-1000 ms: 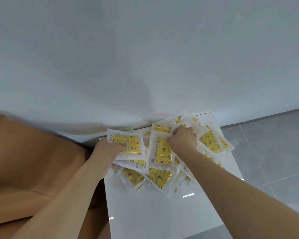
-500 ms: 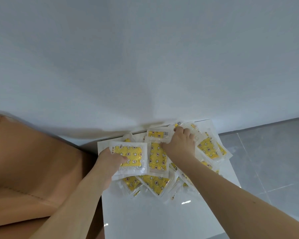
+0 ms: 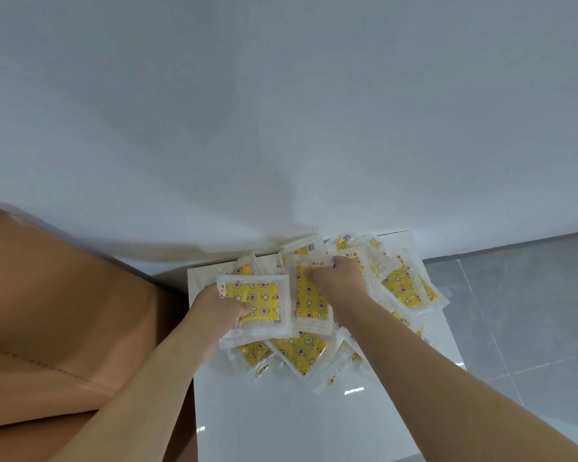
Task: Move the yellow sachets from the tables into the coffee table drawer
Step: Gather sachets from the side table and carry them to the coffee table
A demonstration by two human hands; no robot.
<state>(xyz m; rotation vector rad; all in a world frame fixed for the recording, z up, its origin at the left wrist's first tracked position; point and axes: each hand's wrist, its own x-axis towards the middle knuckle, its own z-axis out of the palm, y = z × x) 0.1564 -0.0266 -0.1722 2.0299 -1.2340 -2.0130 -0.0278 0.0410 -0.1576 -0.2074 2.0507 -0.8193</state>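
Note:
Several yellow sachets (image 3: 404,288) in clear wrappers with star and flower prints lie heaped on a glossy white side table (image 3: 281,421) against the wall. My left hand (image 3: 214,315) grips a small stack of sachets (image 3: 257,301), thumb on top of the uppermost one. My right hand (image 3: 339,278) pinches the top edge of another sachet (image 3: 309,305) that lies upright in the middle of the heap. More sachets are partly hidden under both hands and forearms. No drawer is in view.
A tan leather sofa arm (image 3: 57,315) stands directly left of the table. A white wall (image 3: 281,111) rises behind the table. Grey floor tiles (image 3: 531,311) stretch to the right.
My left hand has drawn its stack a little toward me and to the right. My right hand has curled its fingers over the middle sachet's top edge.

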